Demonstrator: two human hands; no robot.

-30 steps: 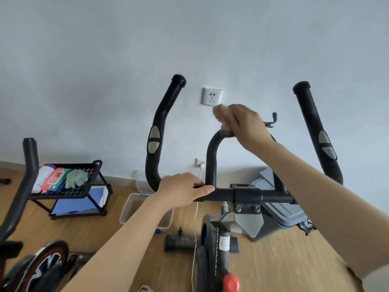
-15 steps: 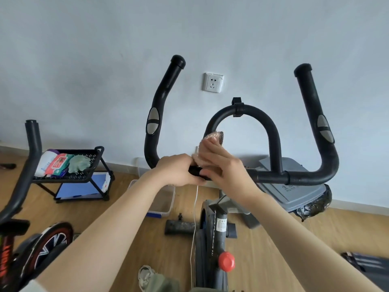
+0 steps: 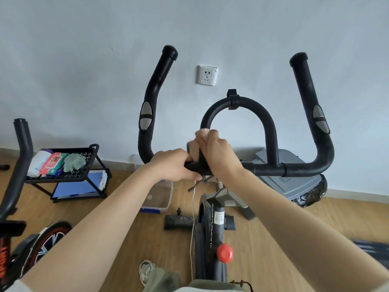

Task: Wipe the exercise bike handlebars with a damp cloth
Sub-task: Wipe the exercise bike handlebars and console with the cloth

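Note:
Black exercise bike handlebars [image 3: 267, 170] fill the middle of the view, with two upright horns and a central loop [image 3: 240, 102]. My left hand [image 3: 172, 164] is wrapped around the cross bar left of the loop. My right hand [image 3: 216, 153] grips a beige cloth [image 3: 201, 134] pressed against the foot of the loop's left leg, right beside my left hand. A frayed dark-patterned strip of cloth [image 3: 200, 183] dangles below the bar between the two hands.
A black mesh rack [image 3: 84, 163] with wipe packs and a green cloth stands on the wooden floor at left. Another bike's handlebar and wheel [image 3: 21, 157] sit at far left. A wall socket [image 3: 207, 75], plastic tray [image 3: 160, 199] and grey lidded box [image 3: 294, 182] lie behind.
My right hand with the cloth came down from the top of the loop to its left foot by the cross bar, then edged slightly up. My left hand kept its grip.

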